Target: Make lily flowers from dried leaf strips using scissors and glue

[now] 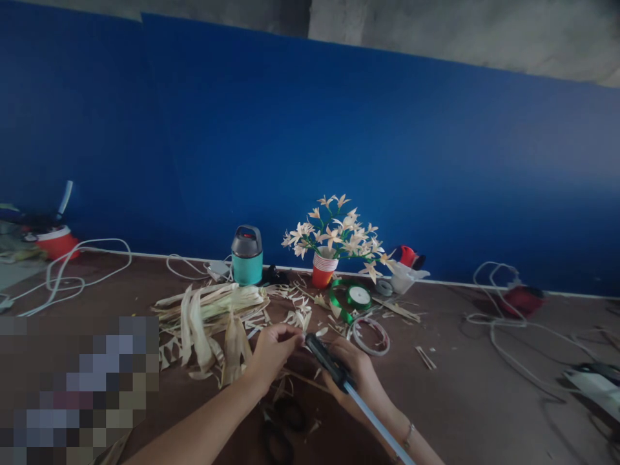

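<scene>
My right hand (357, 371) is wrapped round a black hot glue gun (325, 356), and a long translucent glue stick (376, 421) sticks out of its rear end. The gun's front end points away, toward the fingertips of my left hand (272, 354). Those fingers are closed in a pinch; whatever they hold is too small to name. Left of that hand lies a heap of dried corn husks (208, 310). Cut pale petal-like pieces (301, 314) are scattered just beyond the fingers. Black-handled scissors (289, 413) rest on the table below my wrists.
Pale husk-like flowers (356, 242) stand in stacked red-and-white paper cups (323, 271). Near them are green ribbon (343, 313), a ring of clear tubing (372, 337) and a teal container (247, 266). White cables (504, 342) cross the table's right side. A blue partition (271, 142) stands behind.
</scene>
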A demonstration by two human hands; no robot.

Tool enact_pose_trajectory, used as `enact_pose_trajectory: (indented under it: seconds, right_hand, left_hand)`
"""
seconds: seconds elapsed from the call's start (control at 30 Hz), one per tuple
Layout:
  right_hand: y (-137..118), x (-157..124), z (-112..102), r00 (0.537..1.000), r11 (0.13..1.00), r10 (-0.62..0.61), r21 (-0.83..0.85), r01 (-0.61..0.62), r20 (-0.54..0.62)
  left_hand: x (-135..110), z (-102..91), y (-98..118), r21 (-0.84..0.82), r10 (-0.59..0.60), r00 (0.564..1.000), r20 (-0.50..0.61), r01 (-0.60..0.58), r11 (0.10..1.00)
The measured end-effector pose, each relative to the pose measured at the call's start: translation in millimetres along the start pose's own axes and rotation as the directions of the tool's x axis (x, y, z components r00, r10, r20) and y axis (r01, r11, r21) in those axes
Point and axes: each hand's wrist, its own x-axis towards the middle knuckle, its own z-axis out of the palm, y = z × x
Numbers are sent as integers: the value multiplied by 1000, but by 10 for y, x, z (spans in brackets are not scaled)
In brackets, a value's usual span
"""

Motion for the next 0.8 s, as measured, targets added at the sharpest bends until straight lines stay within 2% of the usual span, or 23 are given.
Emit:
enact_pose_trajectory:
  seconds: [0.57,0.8]
  right_hand:
    - [-2,-6,-18,1000,1000,3,19,-3,-1]
    - [-2,1,-16,1000,1000,-10,13,11,-15]
  left_hand:
    - [-28,9,46,16,12,1000,-9,-11,1000]
    - [-20,10,22,27,-36,999,-12,36,999]
